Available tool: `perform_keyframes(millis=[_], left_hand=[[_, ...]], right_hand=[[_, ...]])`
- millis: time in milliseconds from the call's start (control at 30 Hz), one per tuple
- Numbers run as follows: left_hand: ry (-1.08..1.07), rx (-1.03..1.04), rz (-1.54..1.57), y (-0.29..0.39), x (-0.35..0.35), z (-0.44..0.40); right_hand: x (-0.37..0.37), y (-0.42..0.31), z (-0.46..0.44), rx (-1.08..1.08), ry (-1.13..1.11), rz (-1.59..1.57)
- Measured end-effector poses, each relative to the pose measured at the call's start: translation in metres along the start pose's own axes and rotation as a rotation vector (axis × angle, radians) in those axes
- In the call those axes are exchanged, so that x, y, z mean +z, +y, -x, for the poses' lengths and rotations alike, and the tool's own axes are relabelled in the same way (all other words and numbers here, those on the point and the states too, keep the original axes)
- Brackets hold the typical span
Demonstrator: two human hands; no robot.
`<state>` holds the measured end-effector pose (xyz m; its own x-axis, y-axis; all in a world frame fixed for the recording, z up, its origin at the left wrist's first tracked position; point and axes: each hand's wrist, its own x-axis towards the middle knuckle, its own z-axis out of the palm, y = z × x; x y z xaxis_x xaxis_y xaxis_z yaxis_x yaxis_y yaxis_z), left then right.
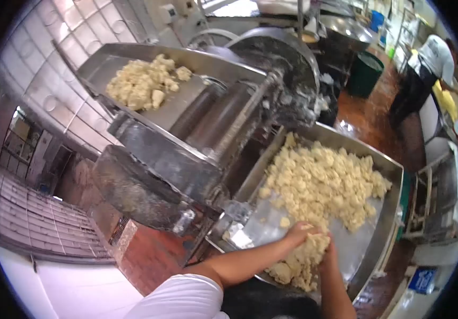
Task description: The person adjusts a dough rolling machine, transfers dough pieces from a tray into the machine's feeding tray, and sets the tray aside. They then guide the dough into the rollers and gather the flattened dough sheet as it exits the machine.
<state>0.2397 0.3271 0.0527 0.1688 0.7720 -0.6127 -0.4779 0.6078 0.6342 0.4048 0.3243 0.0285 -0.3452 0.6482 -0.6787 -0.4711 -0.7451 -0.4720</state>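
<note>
In the near tray (pixel 357 250) I have a main dough heap (pixel 319 181); left of it, the roller machine (pixel 170 154), whose upper tray (pixel 178 106) bears a second dough heap (pixel 138 85). Behind, on my feed: a bin (pixel 365 75), a person (pixel 426 72) to its right.

glare whitens the lower tray (pixel 367 234); edges bow.

Extends the bare left forearm (pixel 258 261) at a slant from the white-sleeved upper arm (pixel 181 299), with a bent elbow (pixel 215 271), and angles the left hand (pixel 298 234) inward. Holds the bare right forearm (pixel 337 292) more steeply, setting the right hand (pixel 329 254) close to the left and slightly lower, with partly hidden fingers.
</note>
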Motion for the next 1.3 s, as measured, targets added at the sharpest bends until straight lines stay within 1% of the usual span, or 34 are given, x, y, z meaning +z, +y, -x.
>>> perform_keyframes(millis=[67, 167, 267, 367, 467, 567, 600, 700, 733, 833, 900, 933, 967, 1000, 1033, 1067, 1100, 1133, 1167, 1200, 1233, 1267, 1300], left_hand=[[0.010, 0.099, -0.079, -0.005, 0.008, -0.021], [-0.053, 0.169, -0.046, 0.037, 0.042, 0.000], [-0.131, 0.220, -0.131, 0.083, 0.067, 0.027], [-0.131, 0.255, -0.248, 0.114, 0.076, 0.056], [-0.210, 0.252, -0.262, 0.123, 0.070, 0.077], [-0.072, 0.206, -0.386, 0.130, 0.062, 0.083], [-0.196, 0.206, -0.172, 0.118, 0.059, 0.058], [-0.106, 0.331, -0.201, 0.165, 0.063, 0.080], [-0.188, 0.403, -0.239, 0.183, 0.061, 0.081], [-0.282, 0.533, -0.184, 0.244, 0.049, 0.094], [-0.324, 0.483, -0.236, 0.299, 0.031, 0.120], [-0.347, 0.455, -0.139, 0.323, 0.019, 0.135], [-0.370, 0.426, -0.043, 0.346, 0.006, 0.149], [-0.357, 0.454, -0.044, 0.369, -0.010, 0.160], [-0.343, 0.482, -0.043, 0.390, -0.028, 0.169], [-0.389, 0.536, -0.009, 0.410, -0.052, 0.172], [-0.433, 0.587, 0.025, 0.430, -0.076, 0.176], [-0.370, 0.635, 0.032, 0.448, -0.099, 0.190], [-0.307, 0.681, 0.040, 0.467, -0.124, 0.205], [-0.225, 0.749, 0.004, 0.484, -0.152, 0.219], [-0.143, 0.812, -0.030, 0.499, -0.180, 0.231], [-0.120, 0.860, -0.001, 0.518, -0.214, 0.236], [-0.098, 0.907, 0.028, 0.531, -0.245, 0.238]], right_hand=[[0.010, -0.018, 0.010, -0.196, -0.057, 0.075], [0.046, -0.049, 0.044, -0.349, -0.077, 0.030], [0.087, -0.074, 0.079, -0.436, -0.002, 0.041], [0.096, -0.082, 0.090, -0.500, -0.089, 0.030], [0.096, -0.071, 0.087, -0.497, -0.075, 0.015], [0.100, -0.062, 0.085, -0.463, -0.054, 0.039], [0.127, -0.061, 0.093, -0.531, -0.044, 0.025], [0.156, -0.082, 0.087, -0.558, -0.218, -0.015], [0.182, -0.089, 0.095, -0.586, -0.264, 0.006], [0.247, -0.108, 0.099, -0.623, -0.301, 0.068], [0.294, -0.117, 0.092, -0.626, -0.403, 0.101], [0.324, -0.117, 0.084, -0.652, -0.471, 0.105], [0.365, -0.110, 0.094, -0.658, -0.427, 0.125], [0.386, -0.114, 0.081, -0.687, -0.484, 0.224], [0.421, -0.109, 0.077, -0.679, -0.481, 0.225], [0.449, -0.106, 0.070, -0.686, -0.545, 0.299], [0.490, -0.095, 0.068, -0.642, -0.585, 0.208], [0.511, -0.098, 0.048, -0.604, -0.678, 0.310], [0.543, -0.089, 0.040, -0.564, -0.663, 0.309], [0.578, -0.080, 0.026, -0.497, -0.744, 0.292], [0.609, -0.071, 0.015, -0.474, -0.810, 0.338], [0.638, -0.057, 0.019, -0.452, -0.817, 0.360], [0.668, -0.049, -0.001, -0.391, -0.843, 0.343]])
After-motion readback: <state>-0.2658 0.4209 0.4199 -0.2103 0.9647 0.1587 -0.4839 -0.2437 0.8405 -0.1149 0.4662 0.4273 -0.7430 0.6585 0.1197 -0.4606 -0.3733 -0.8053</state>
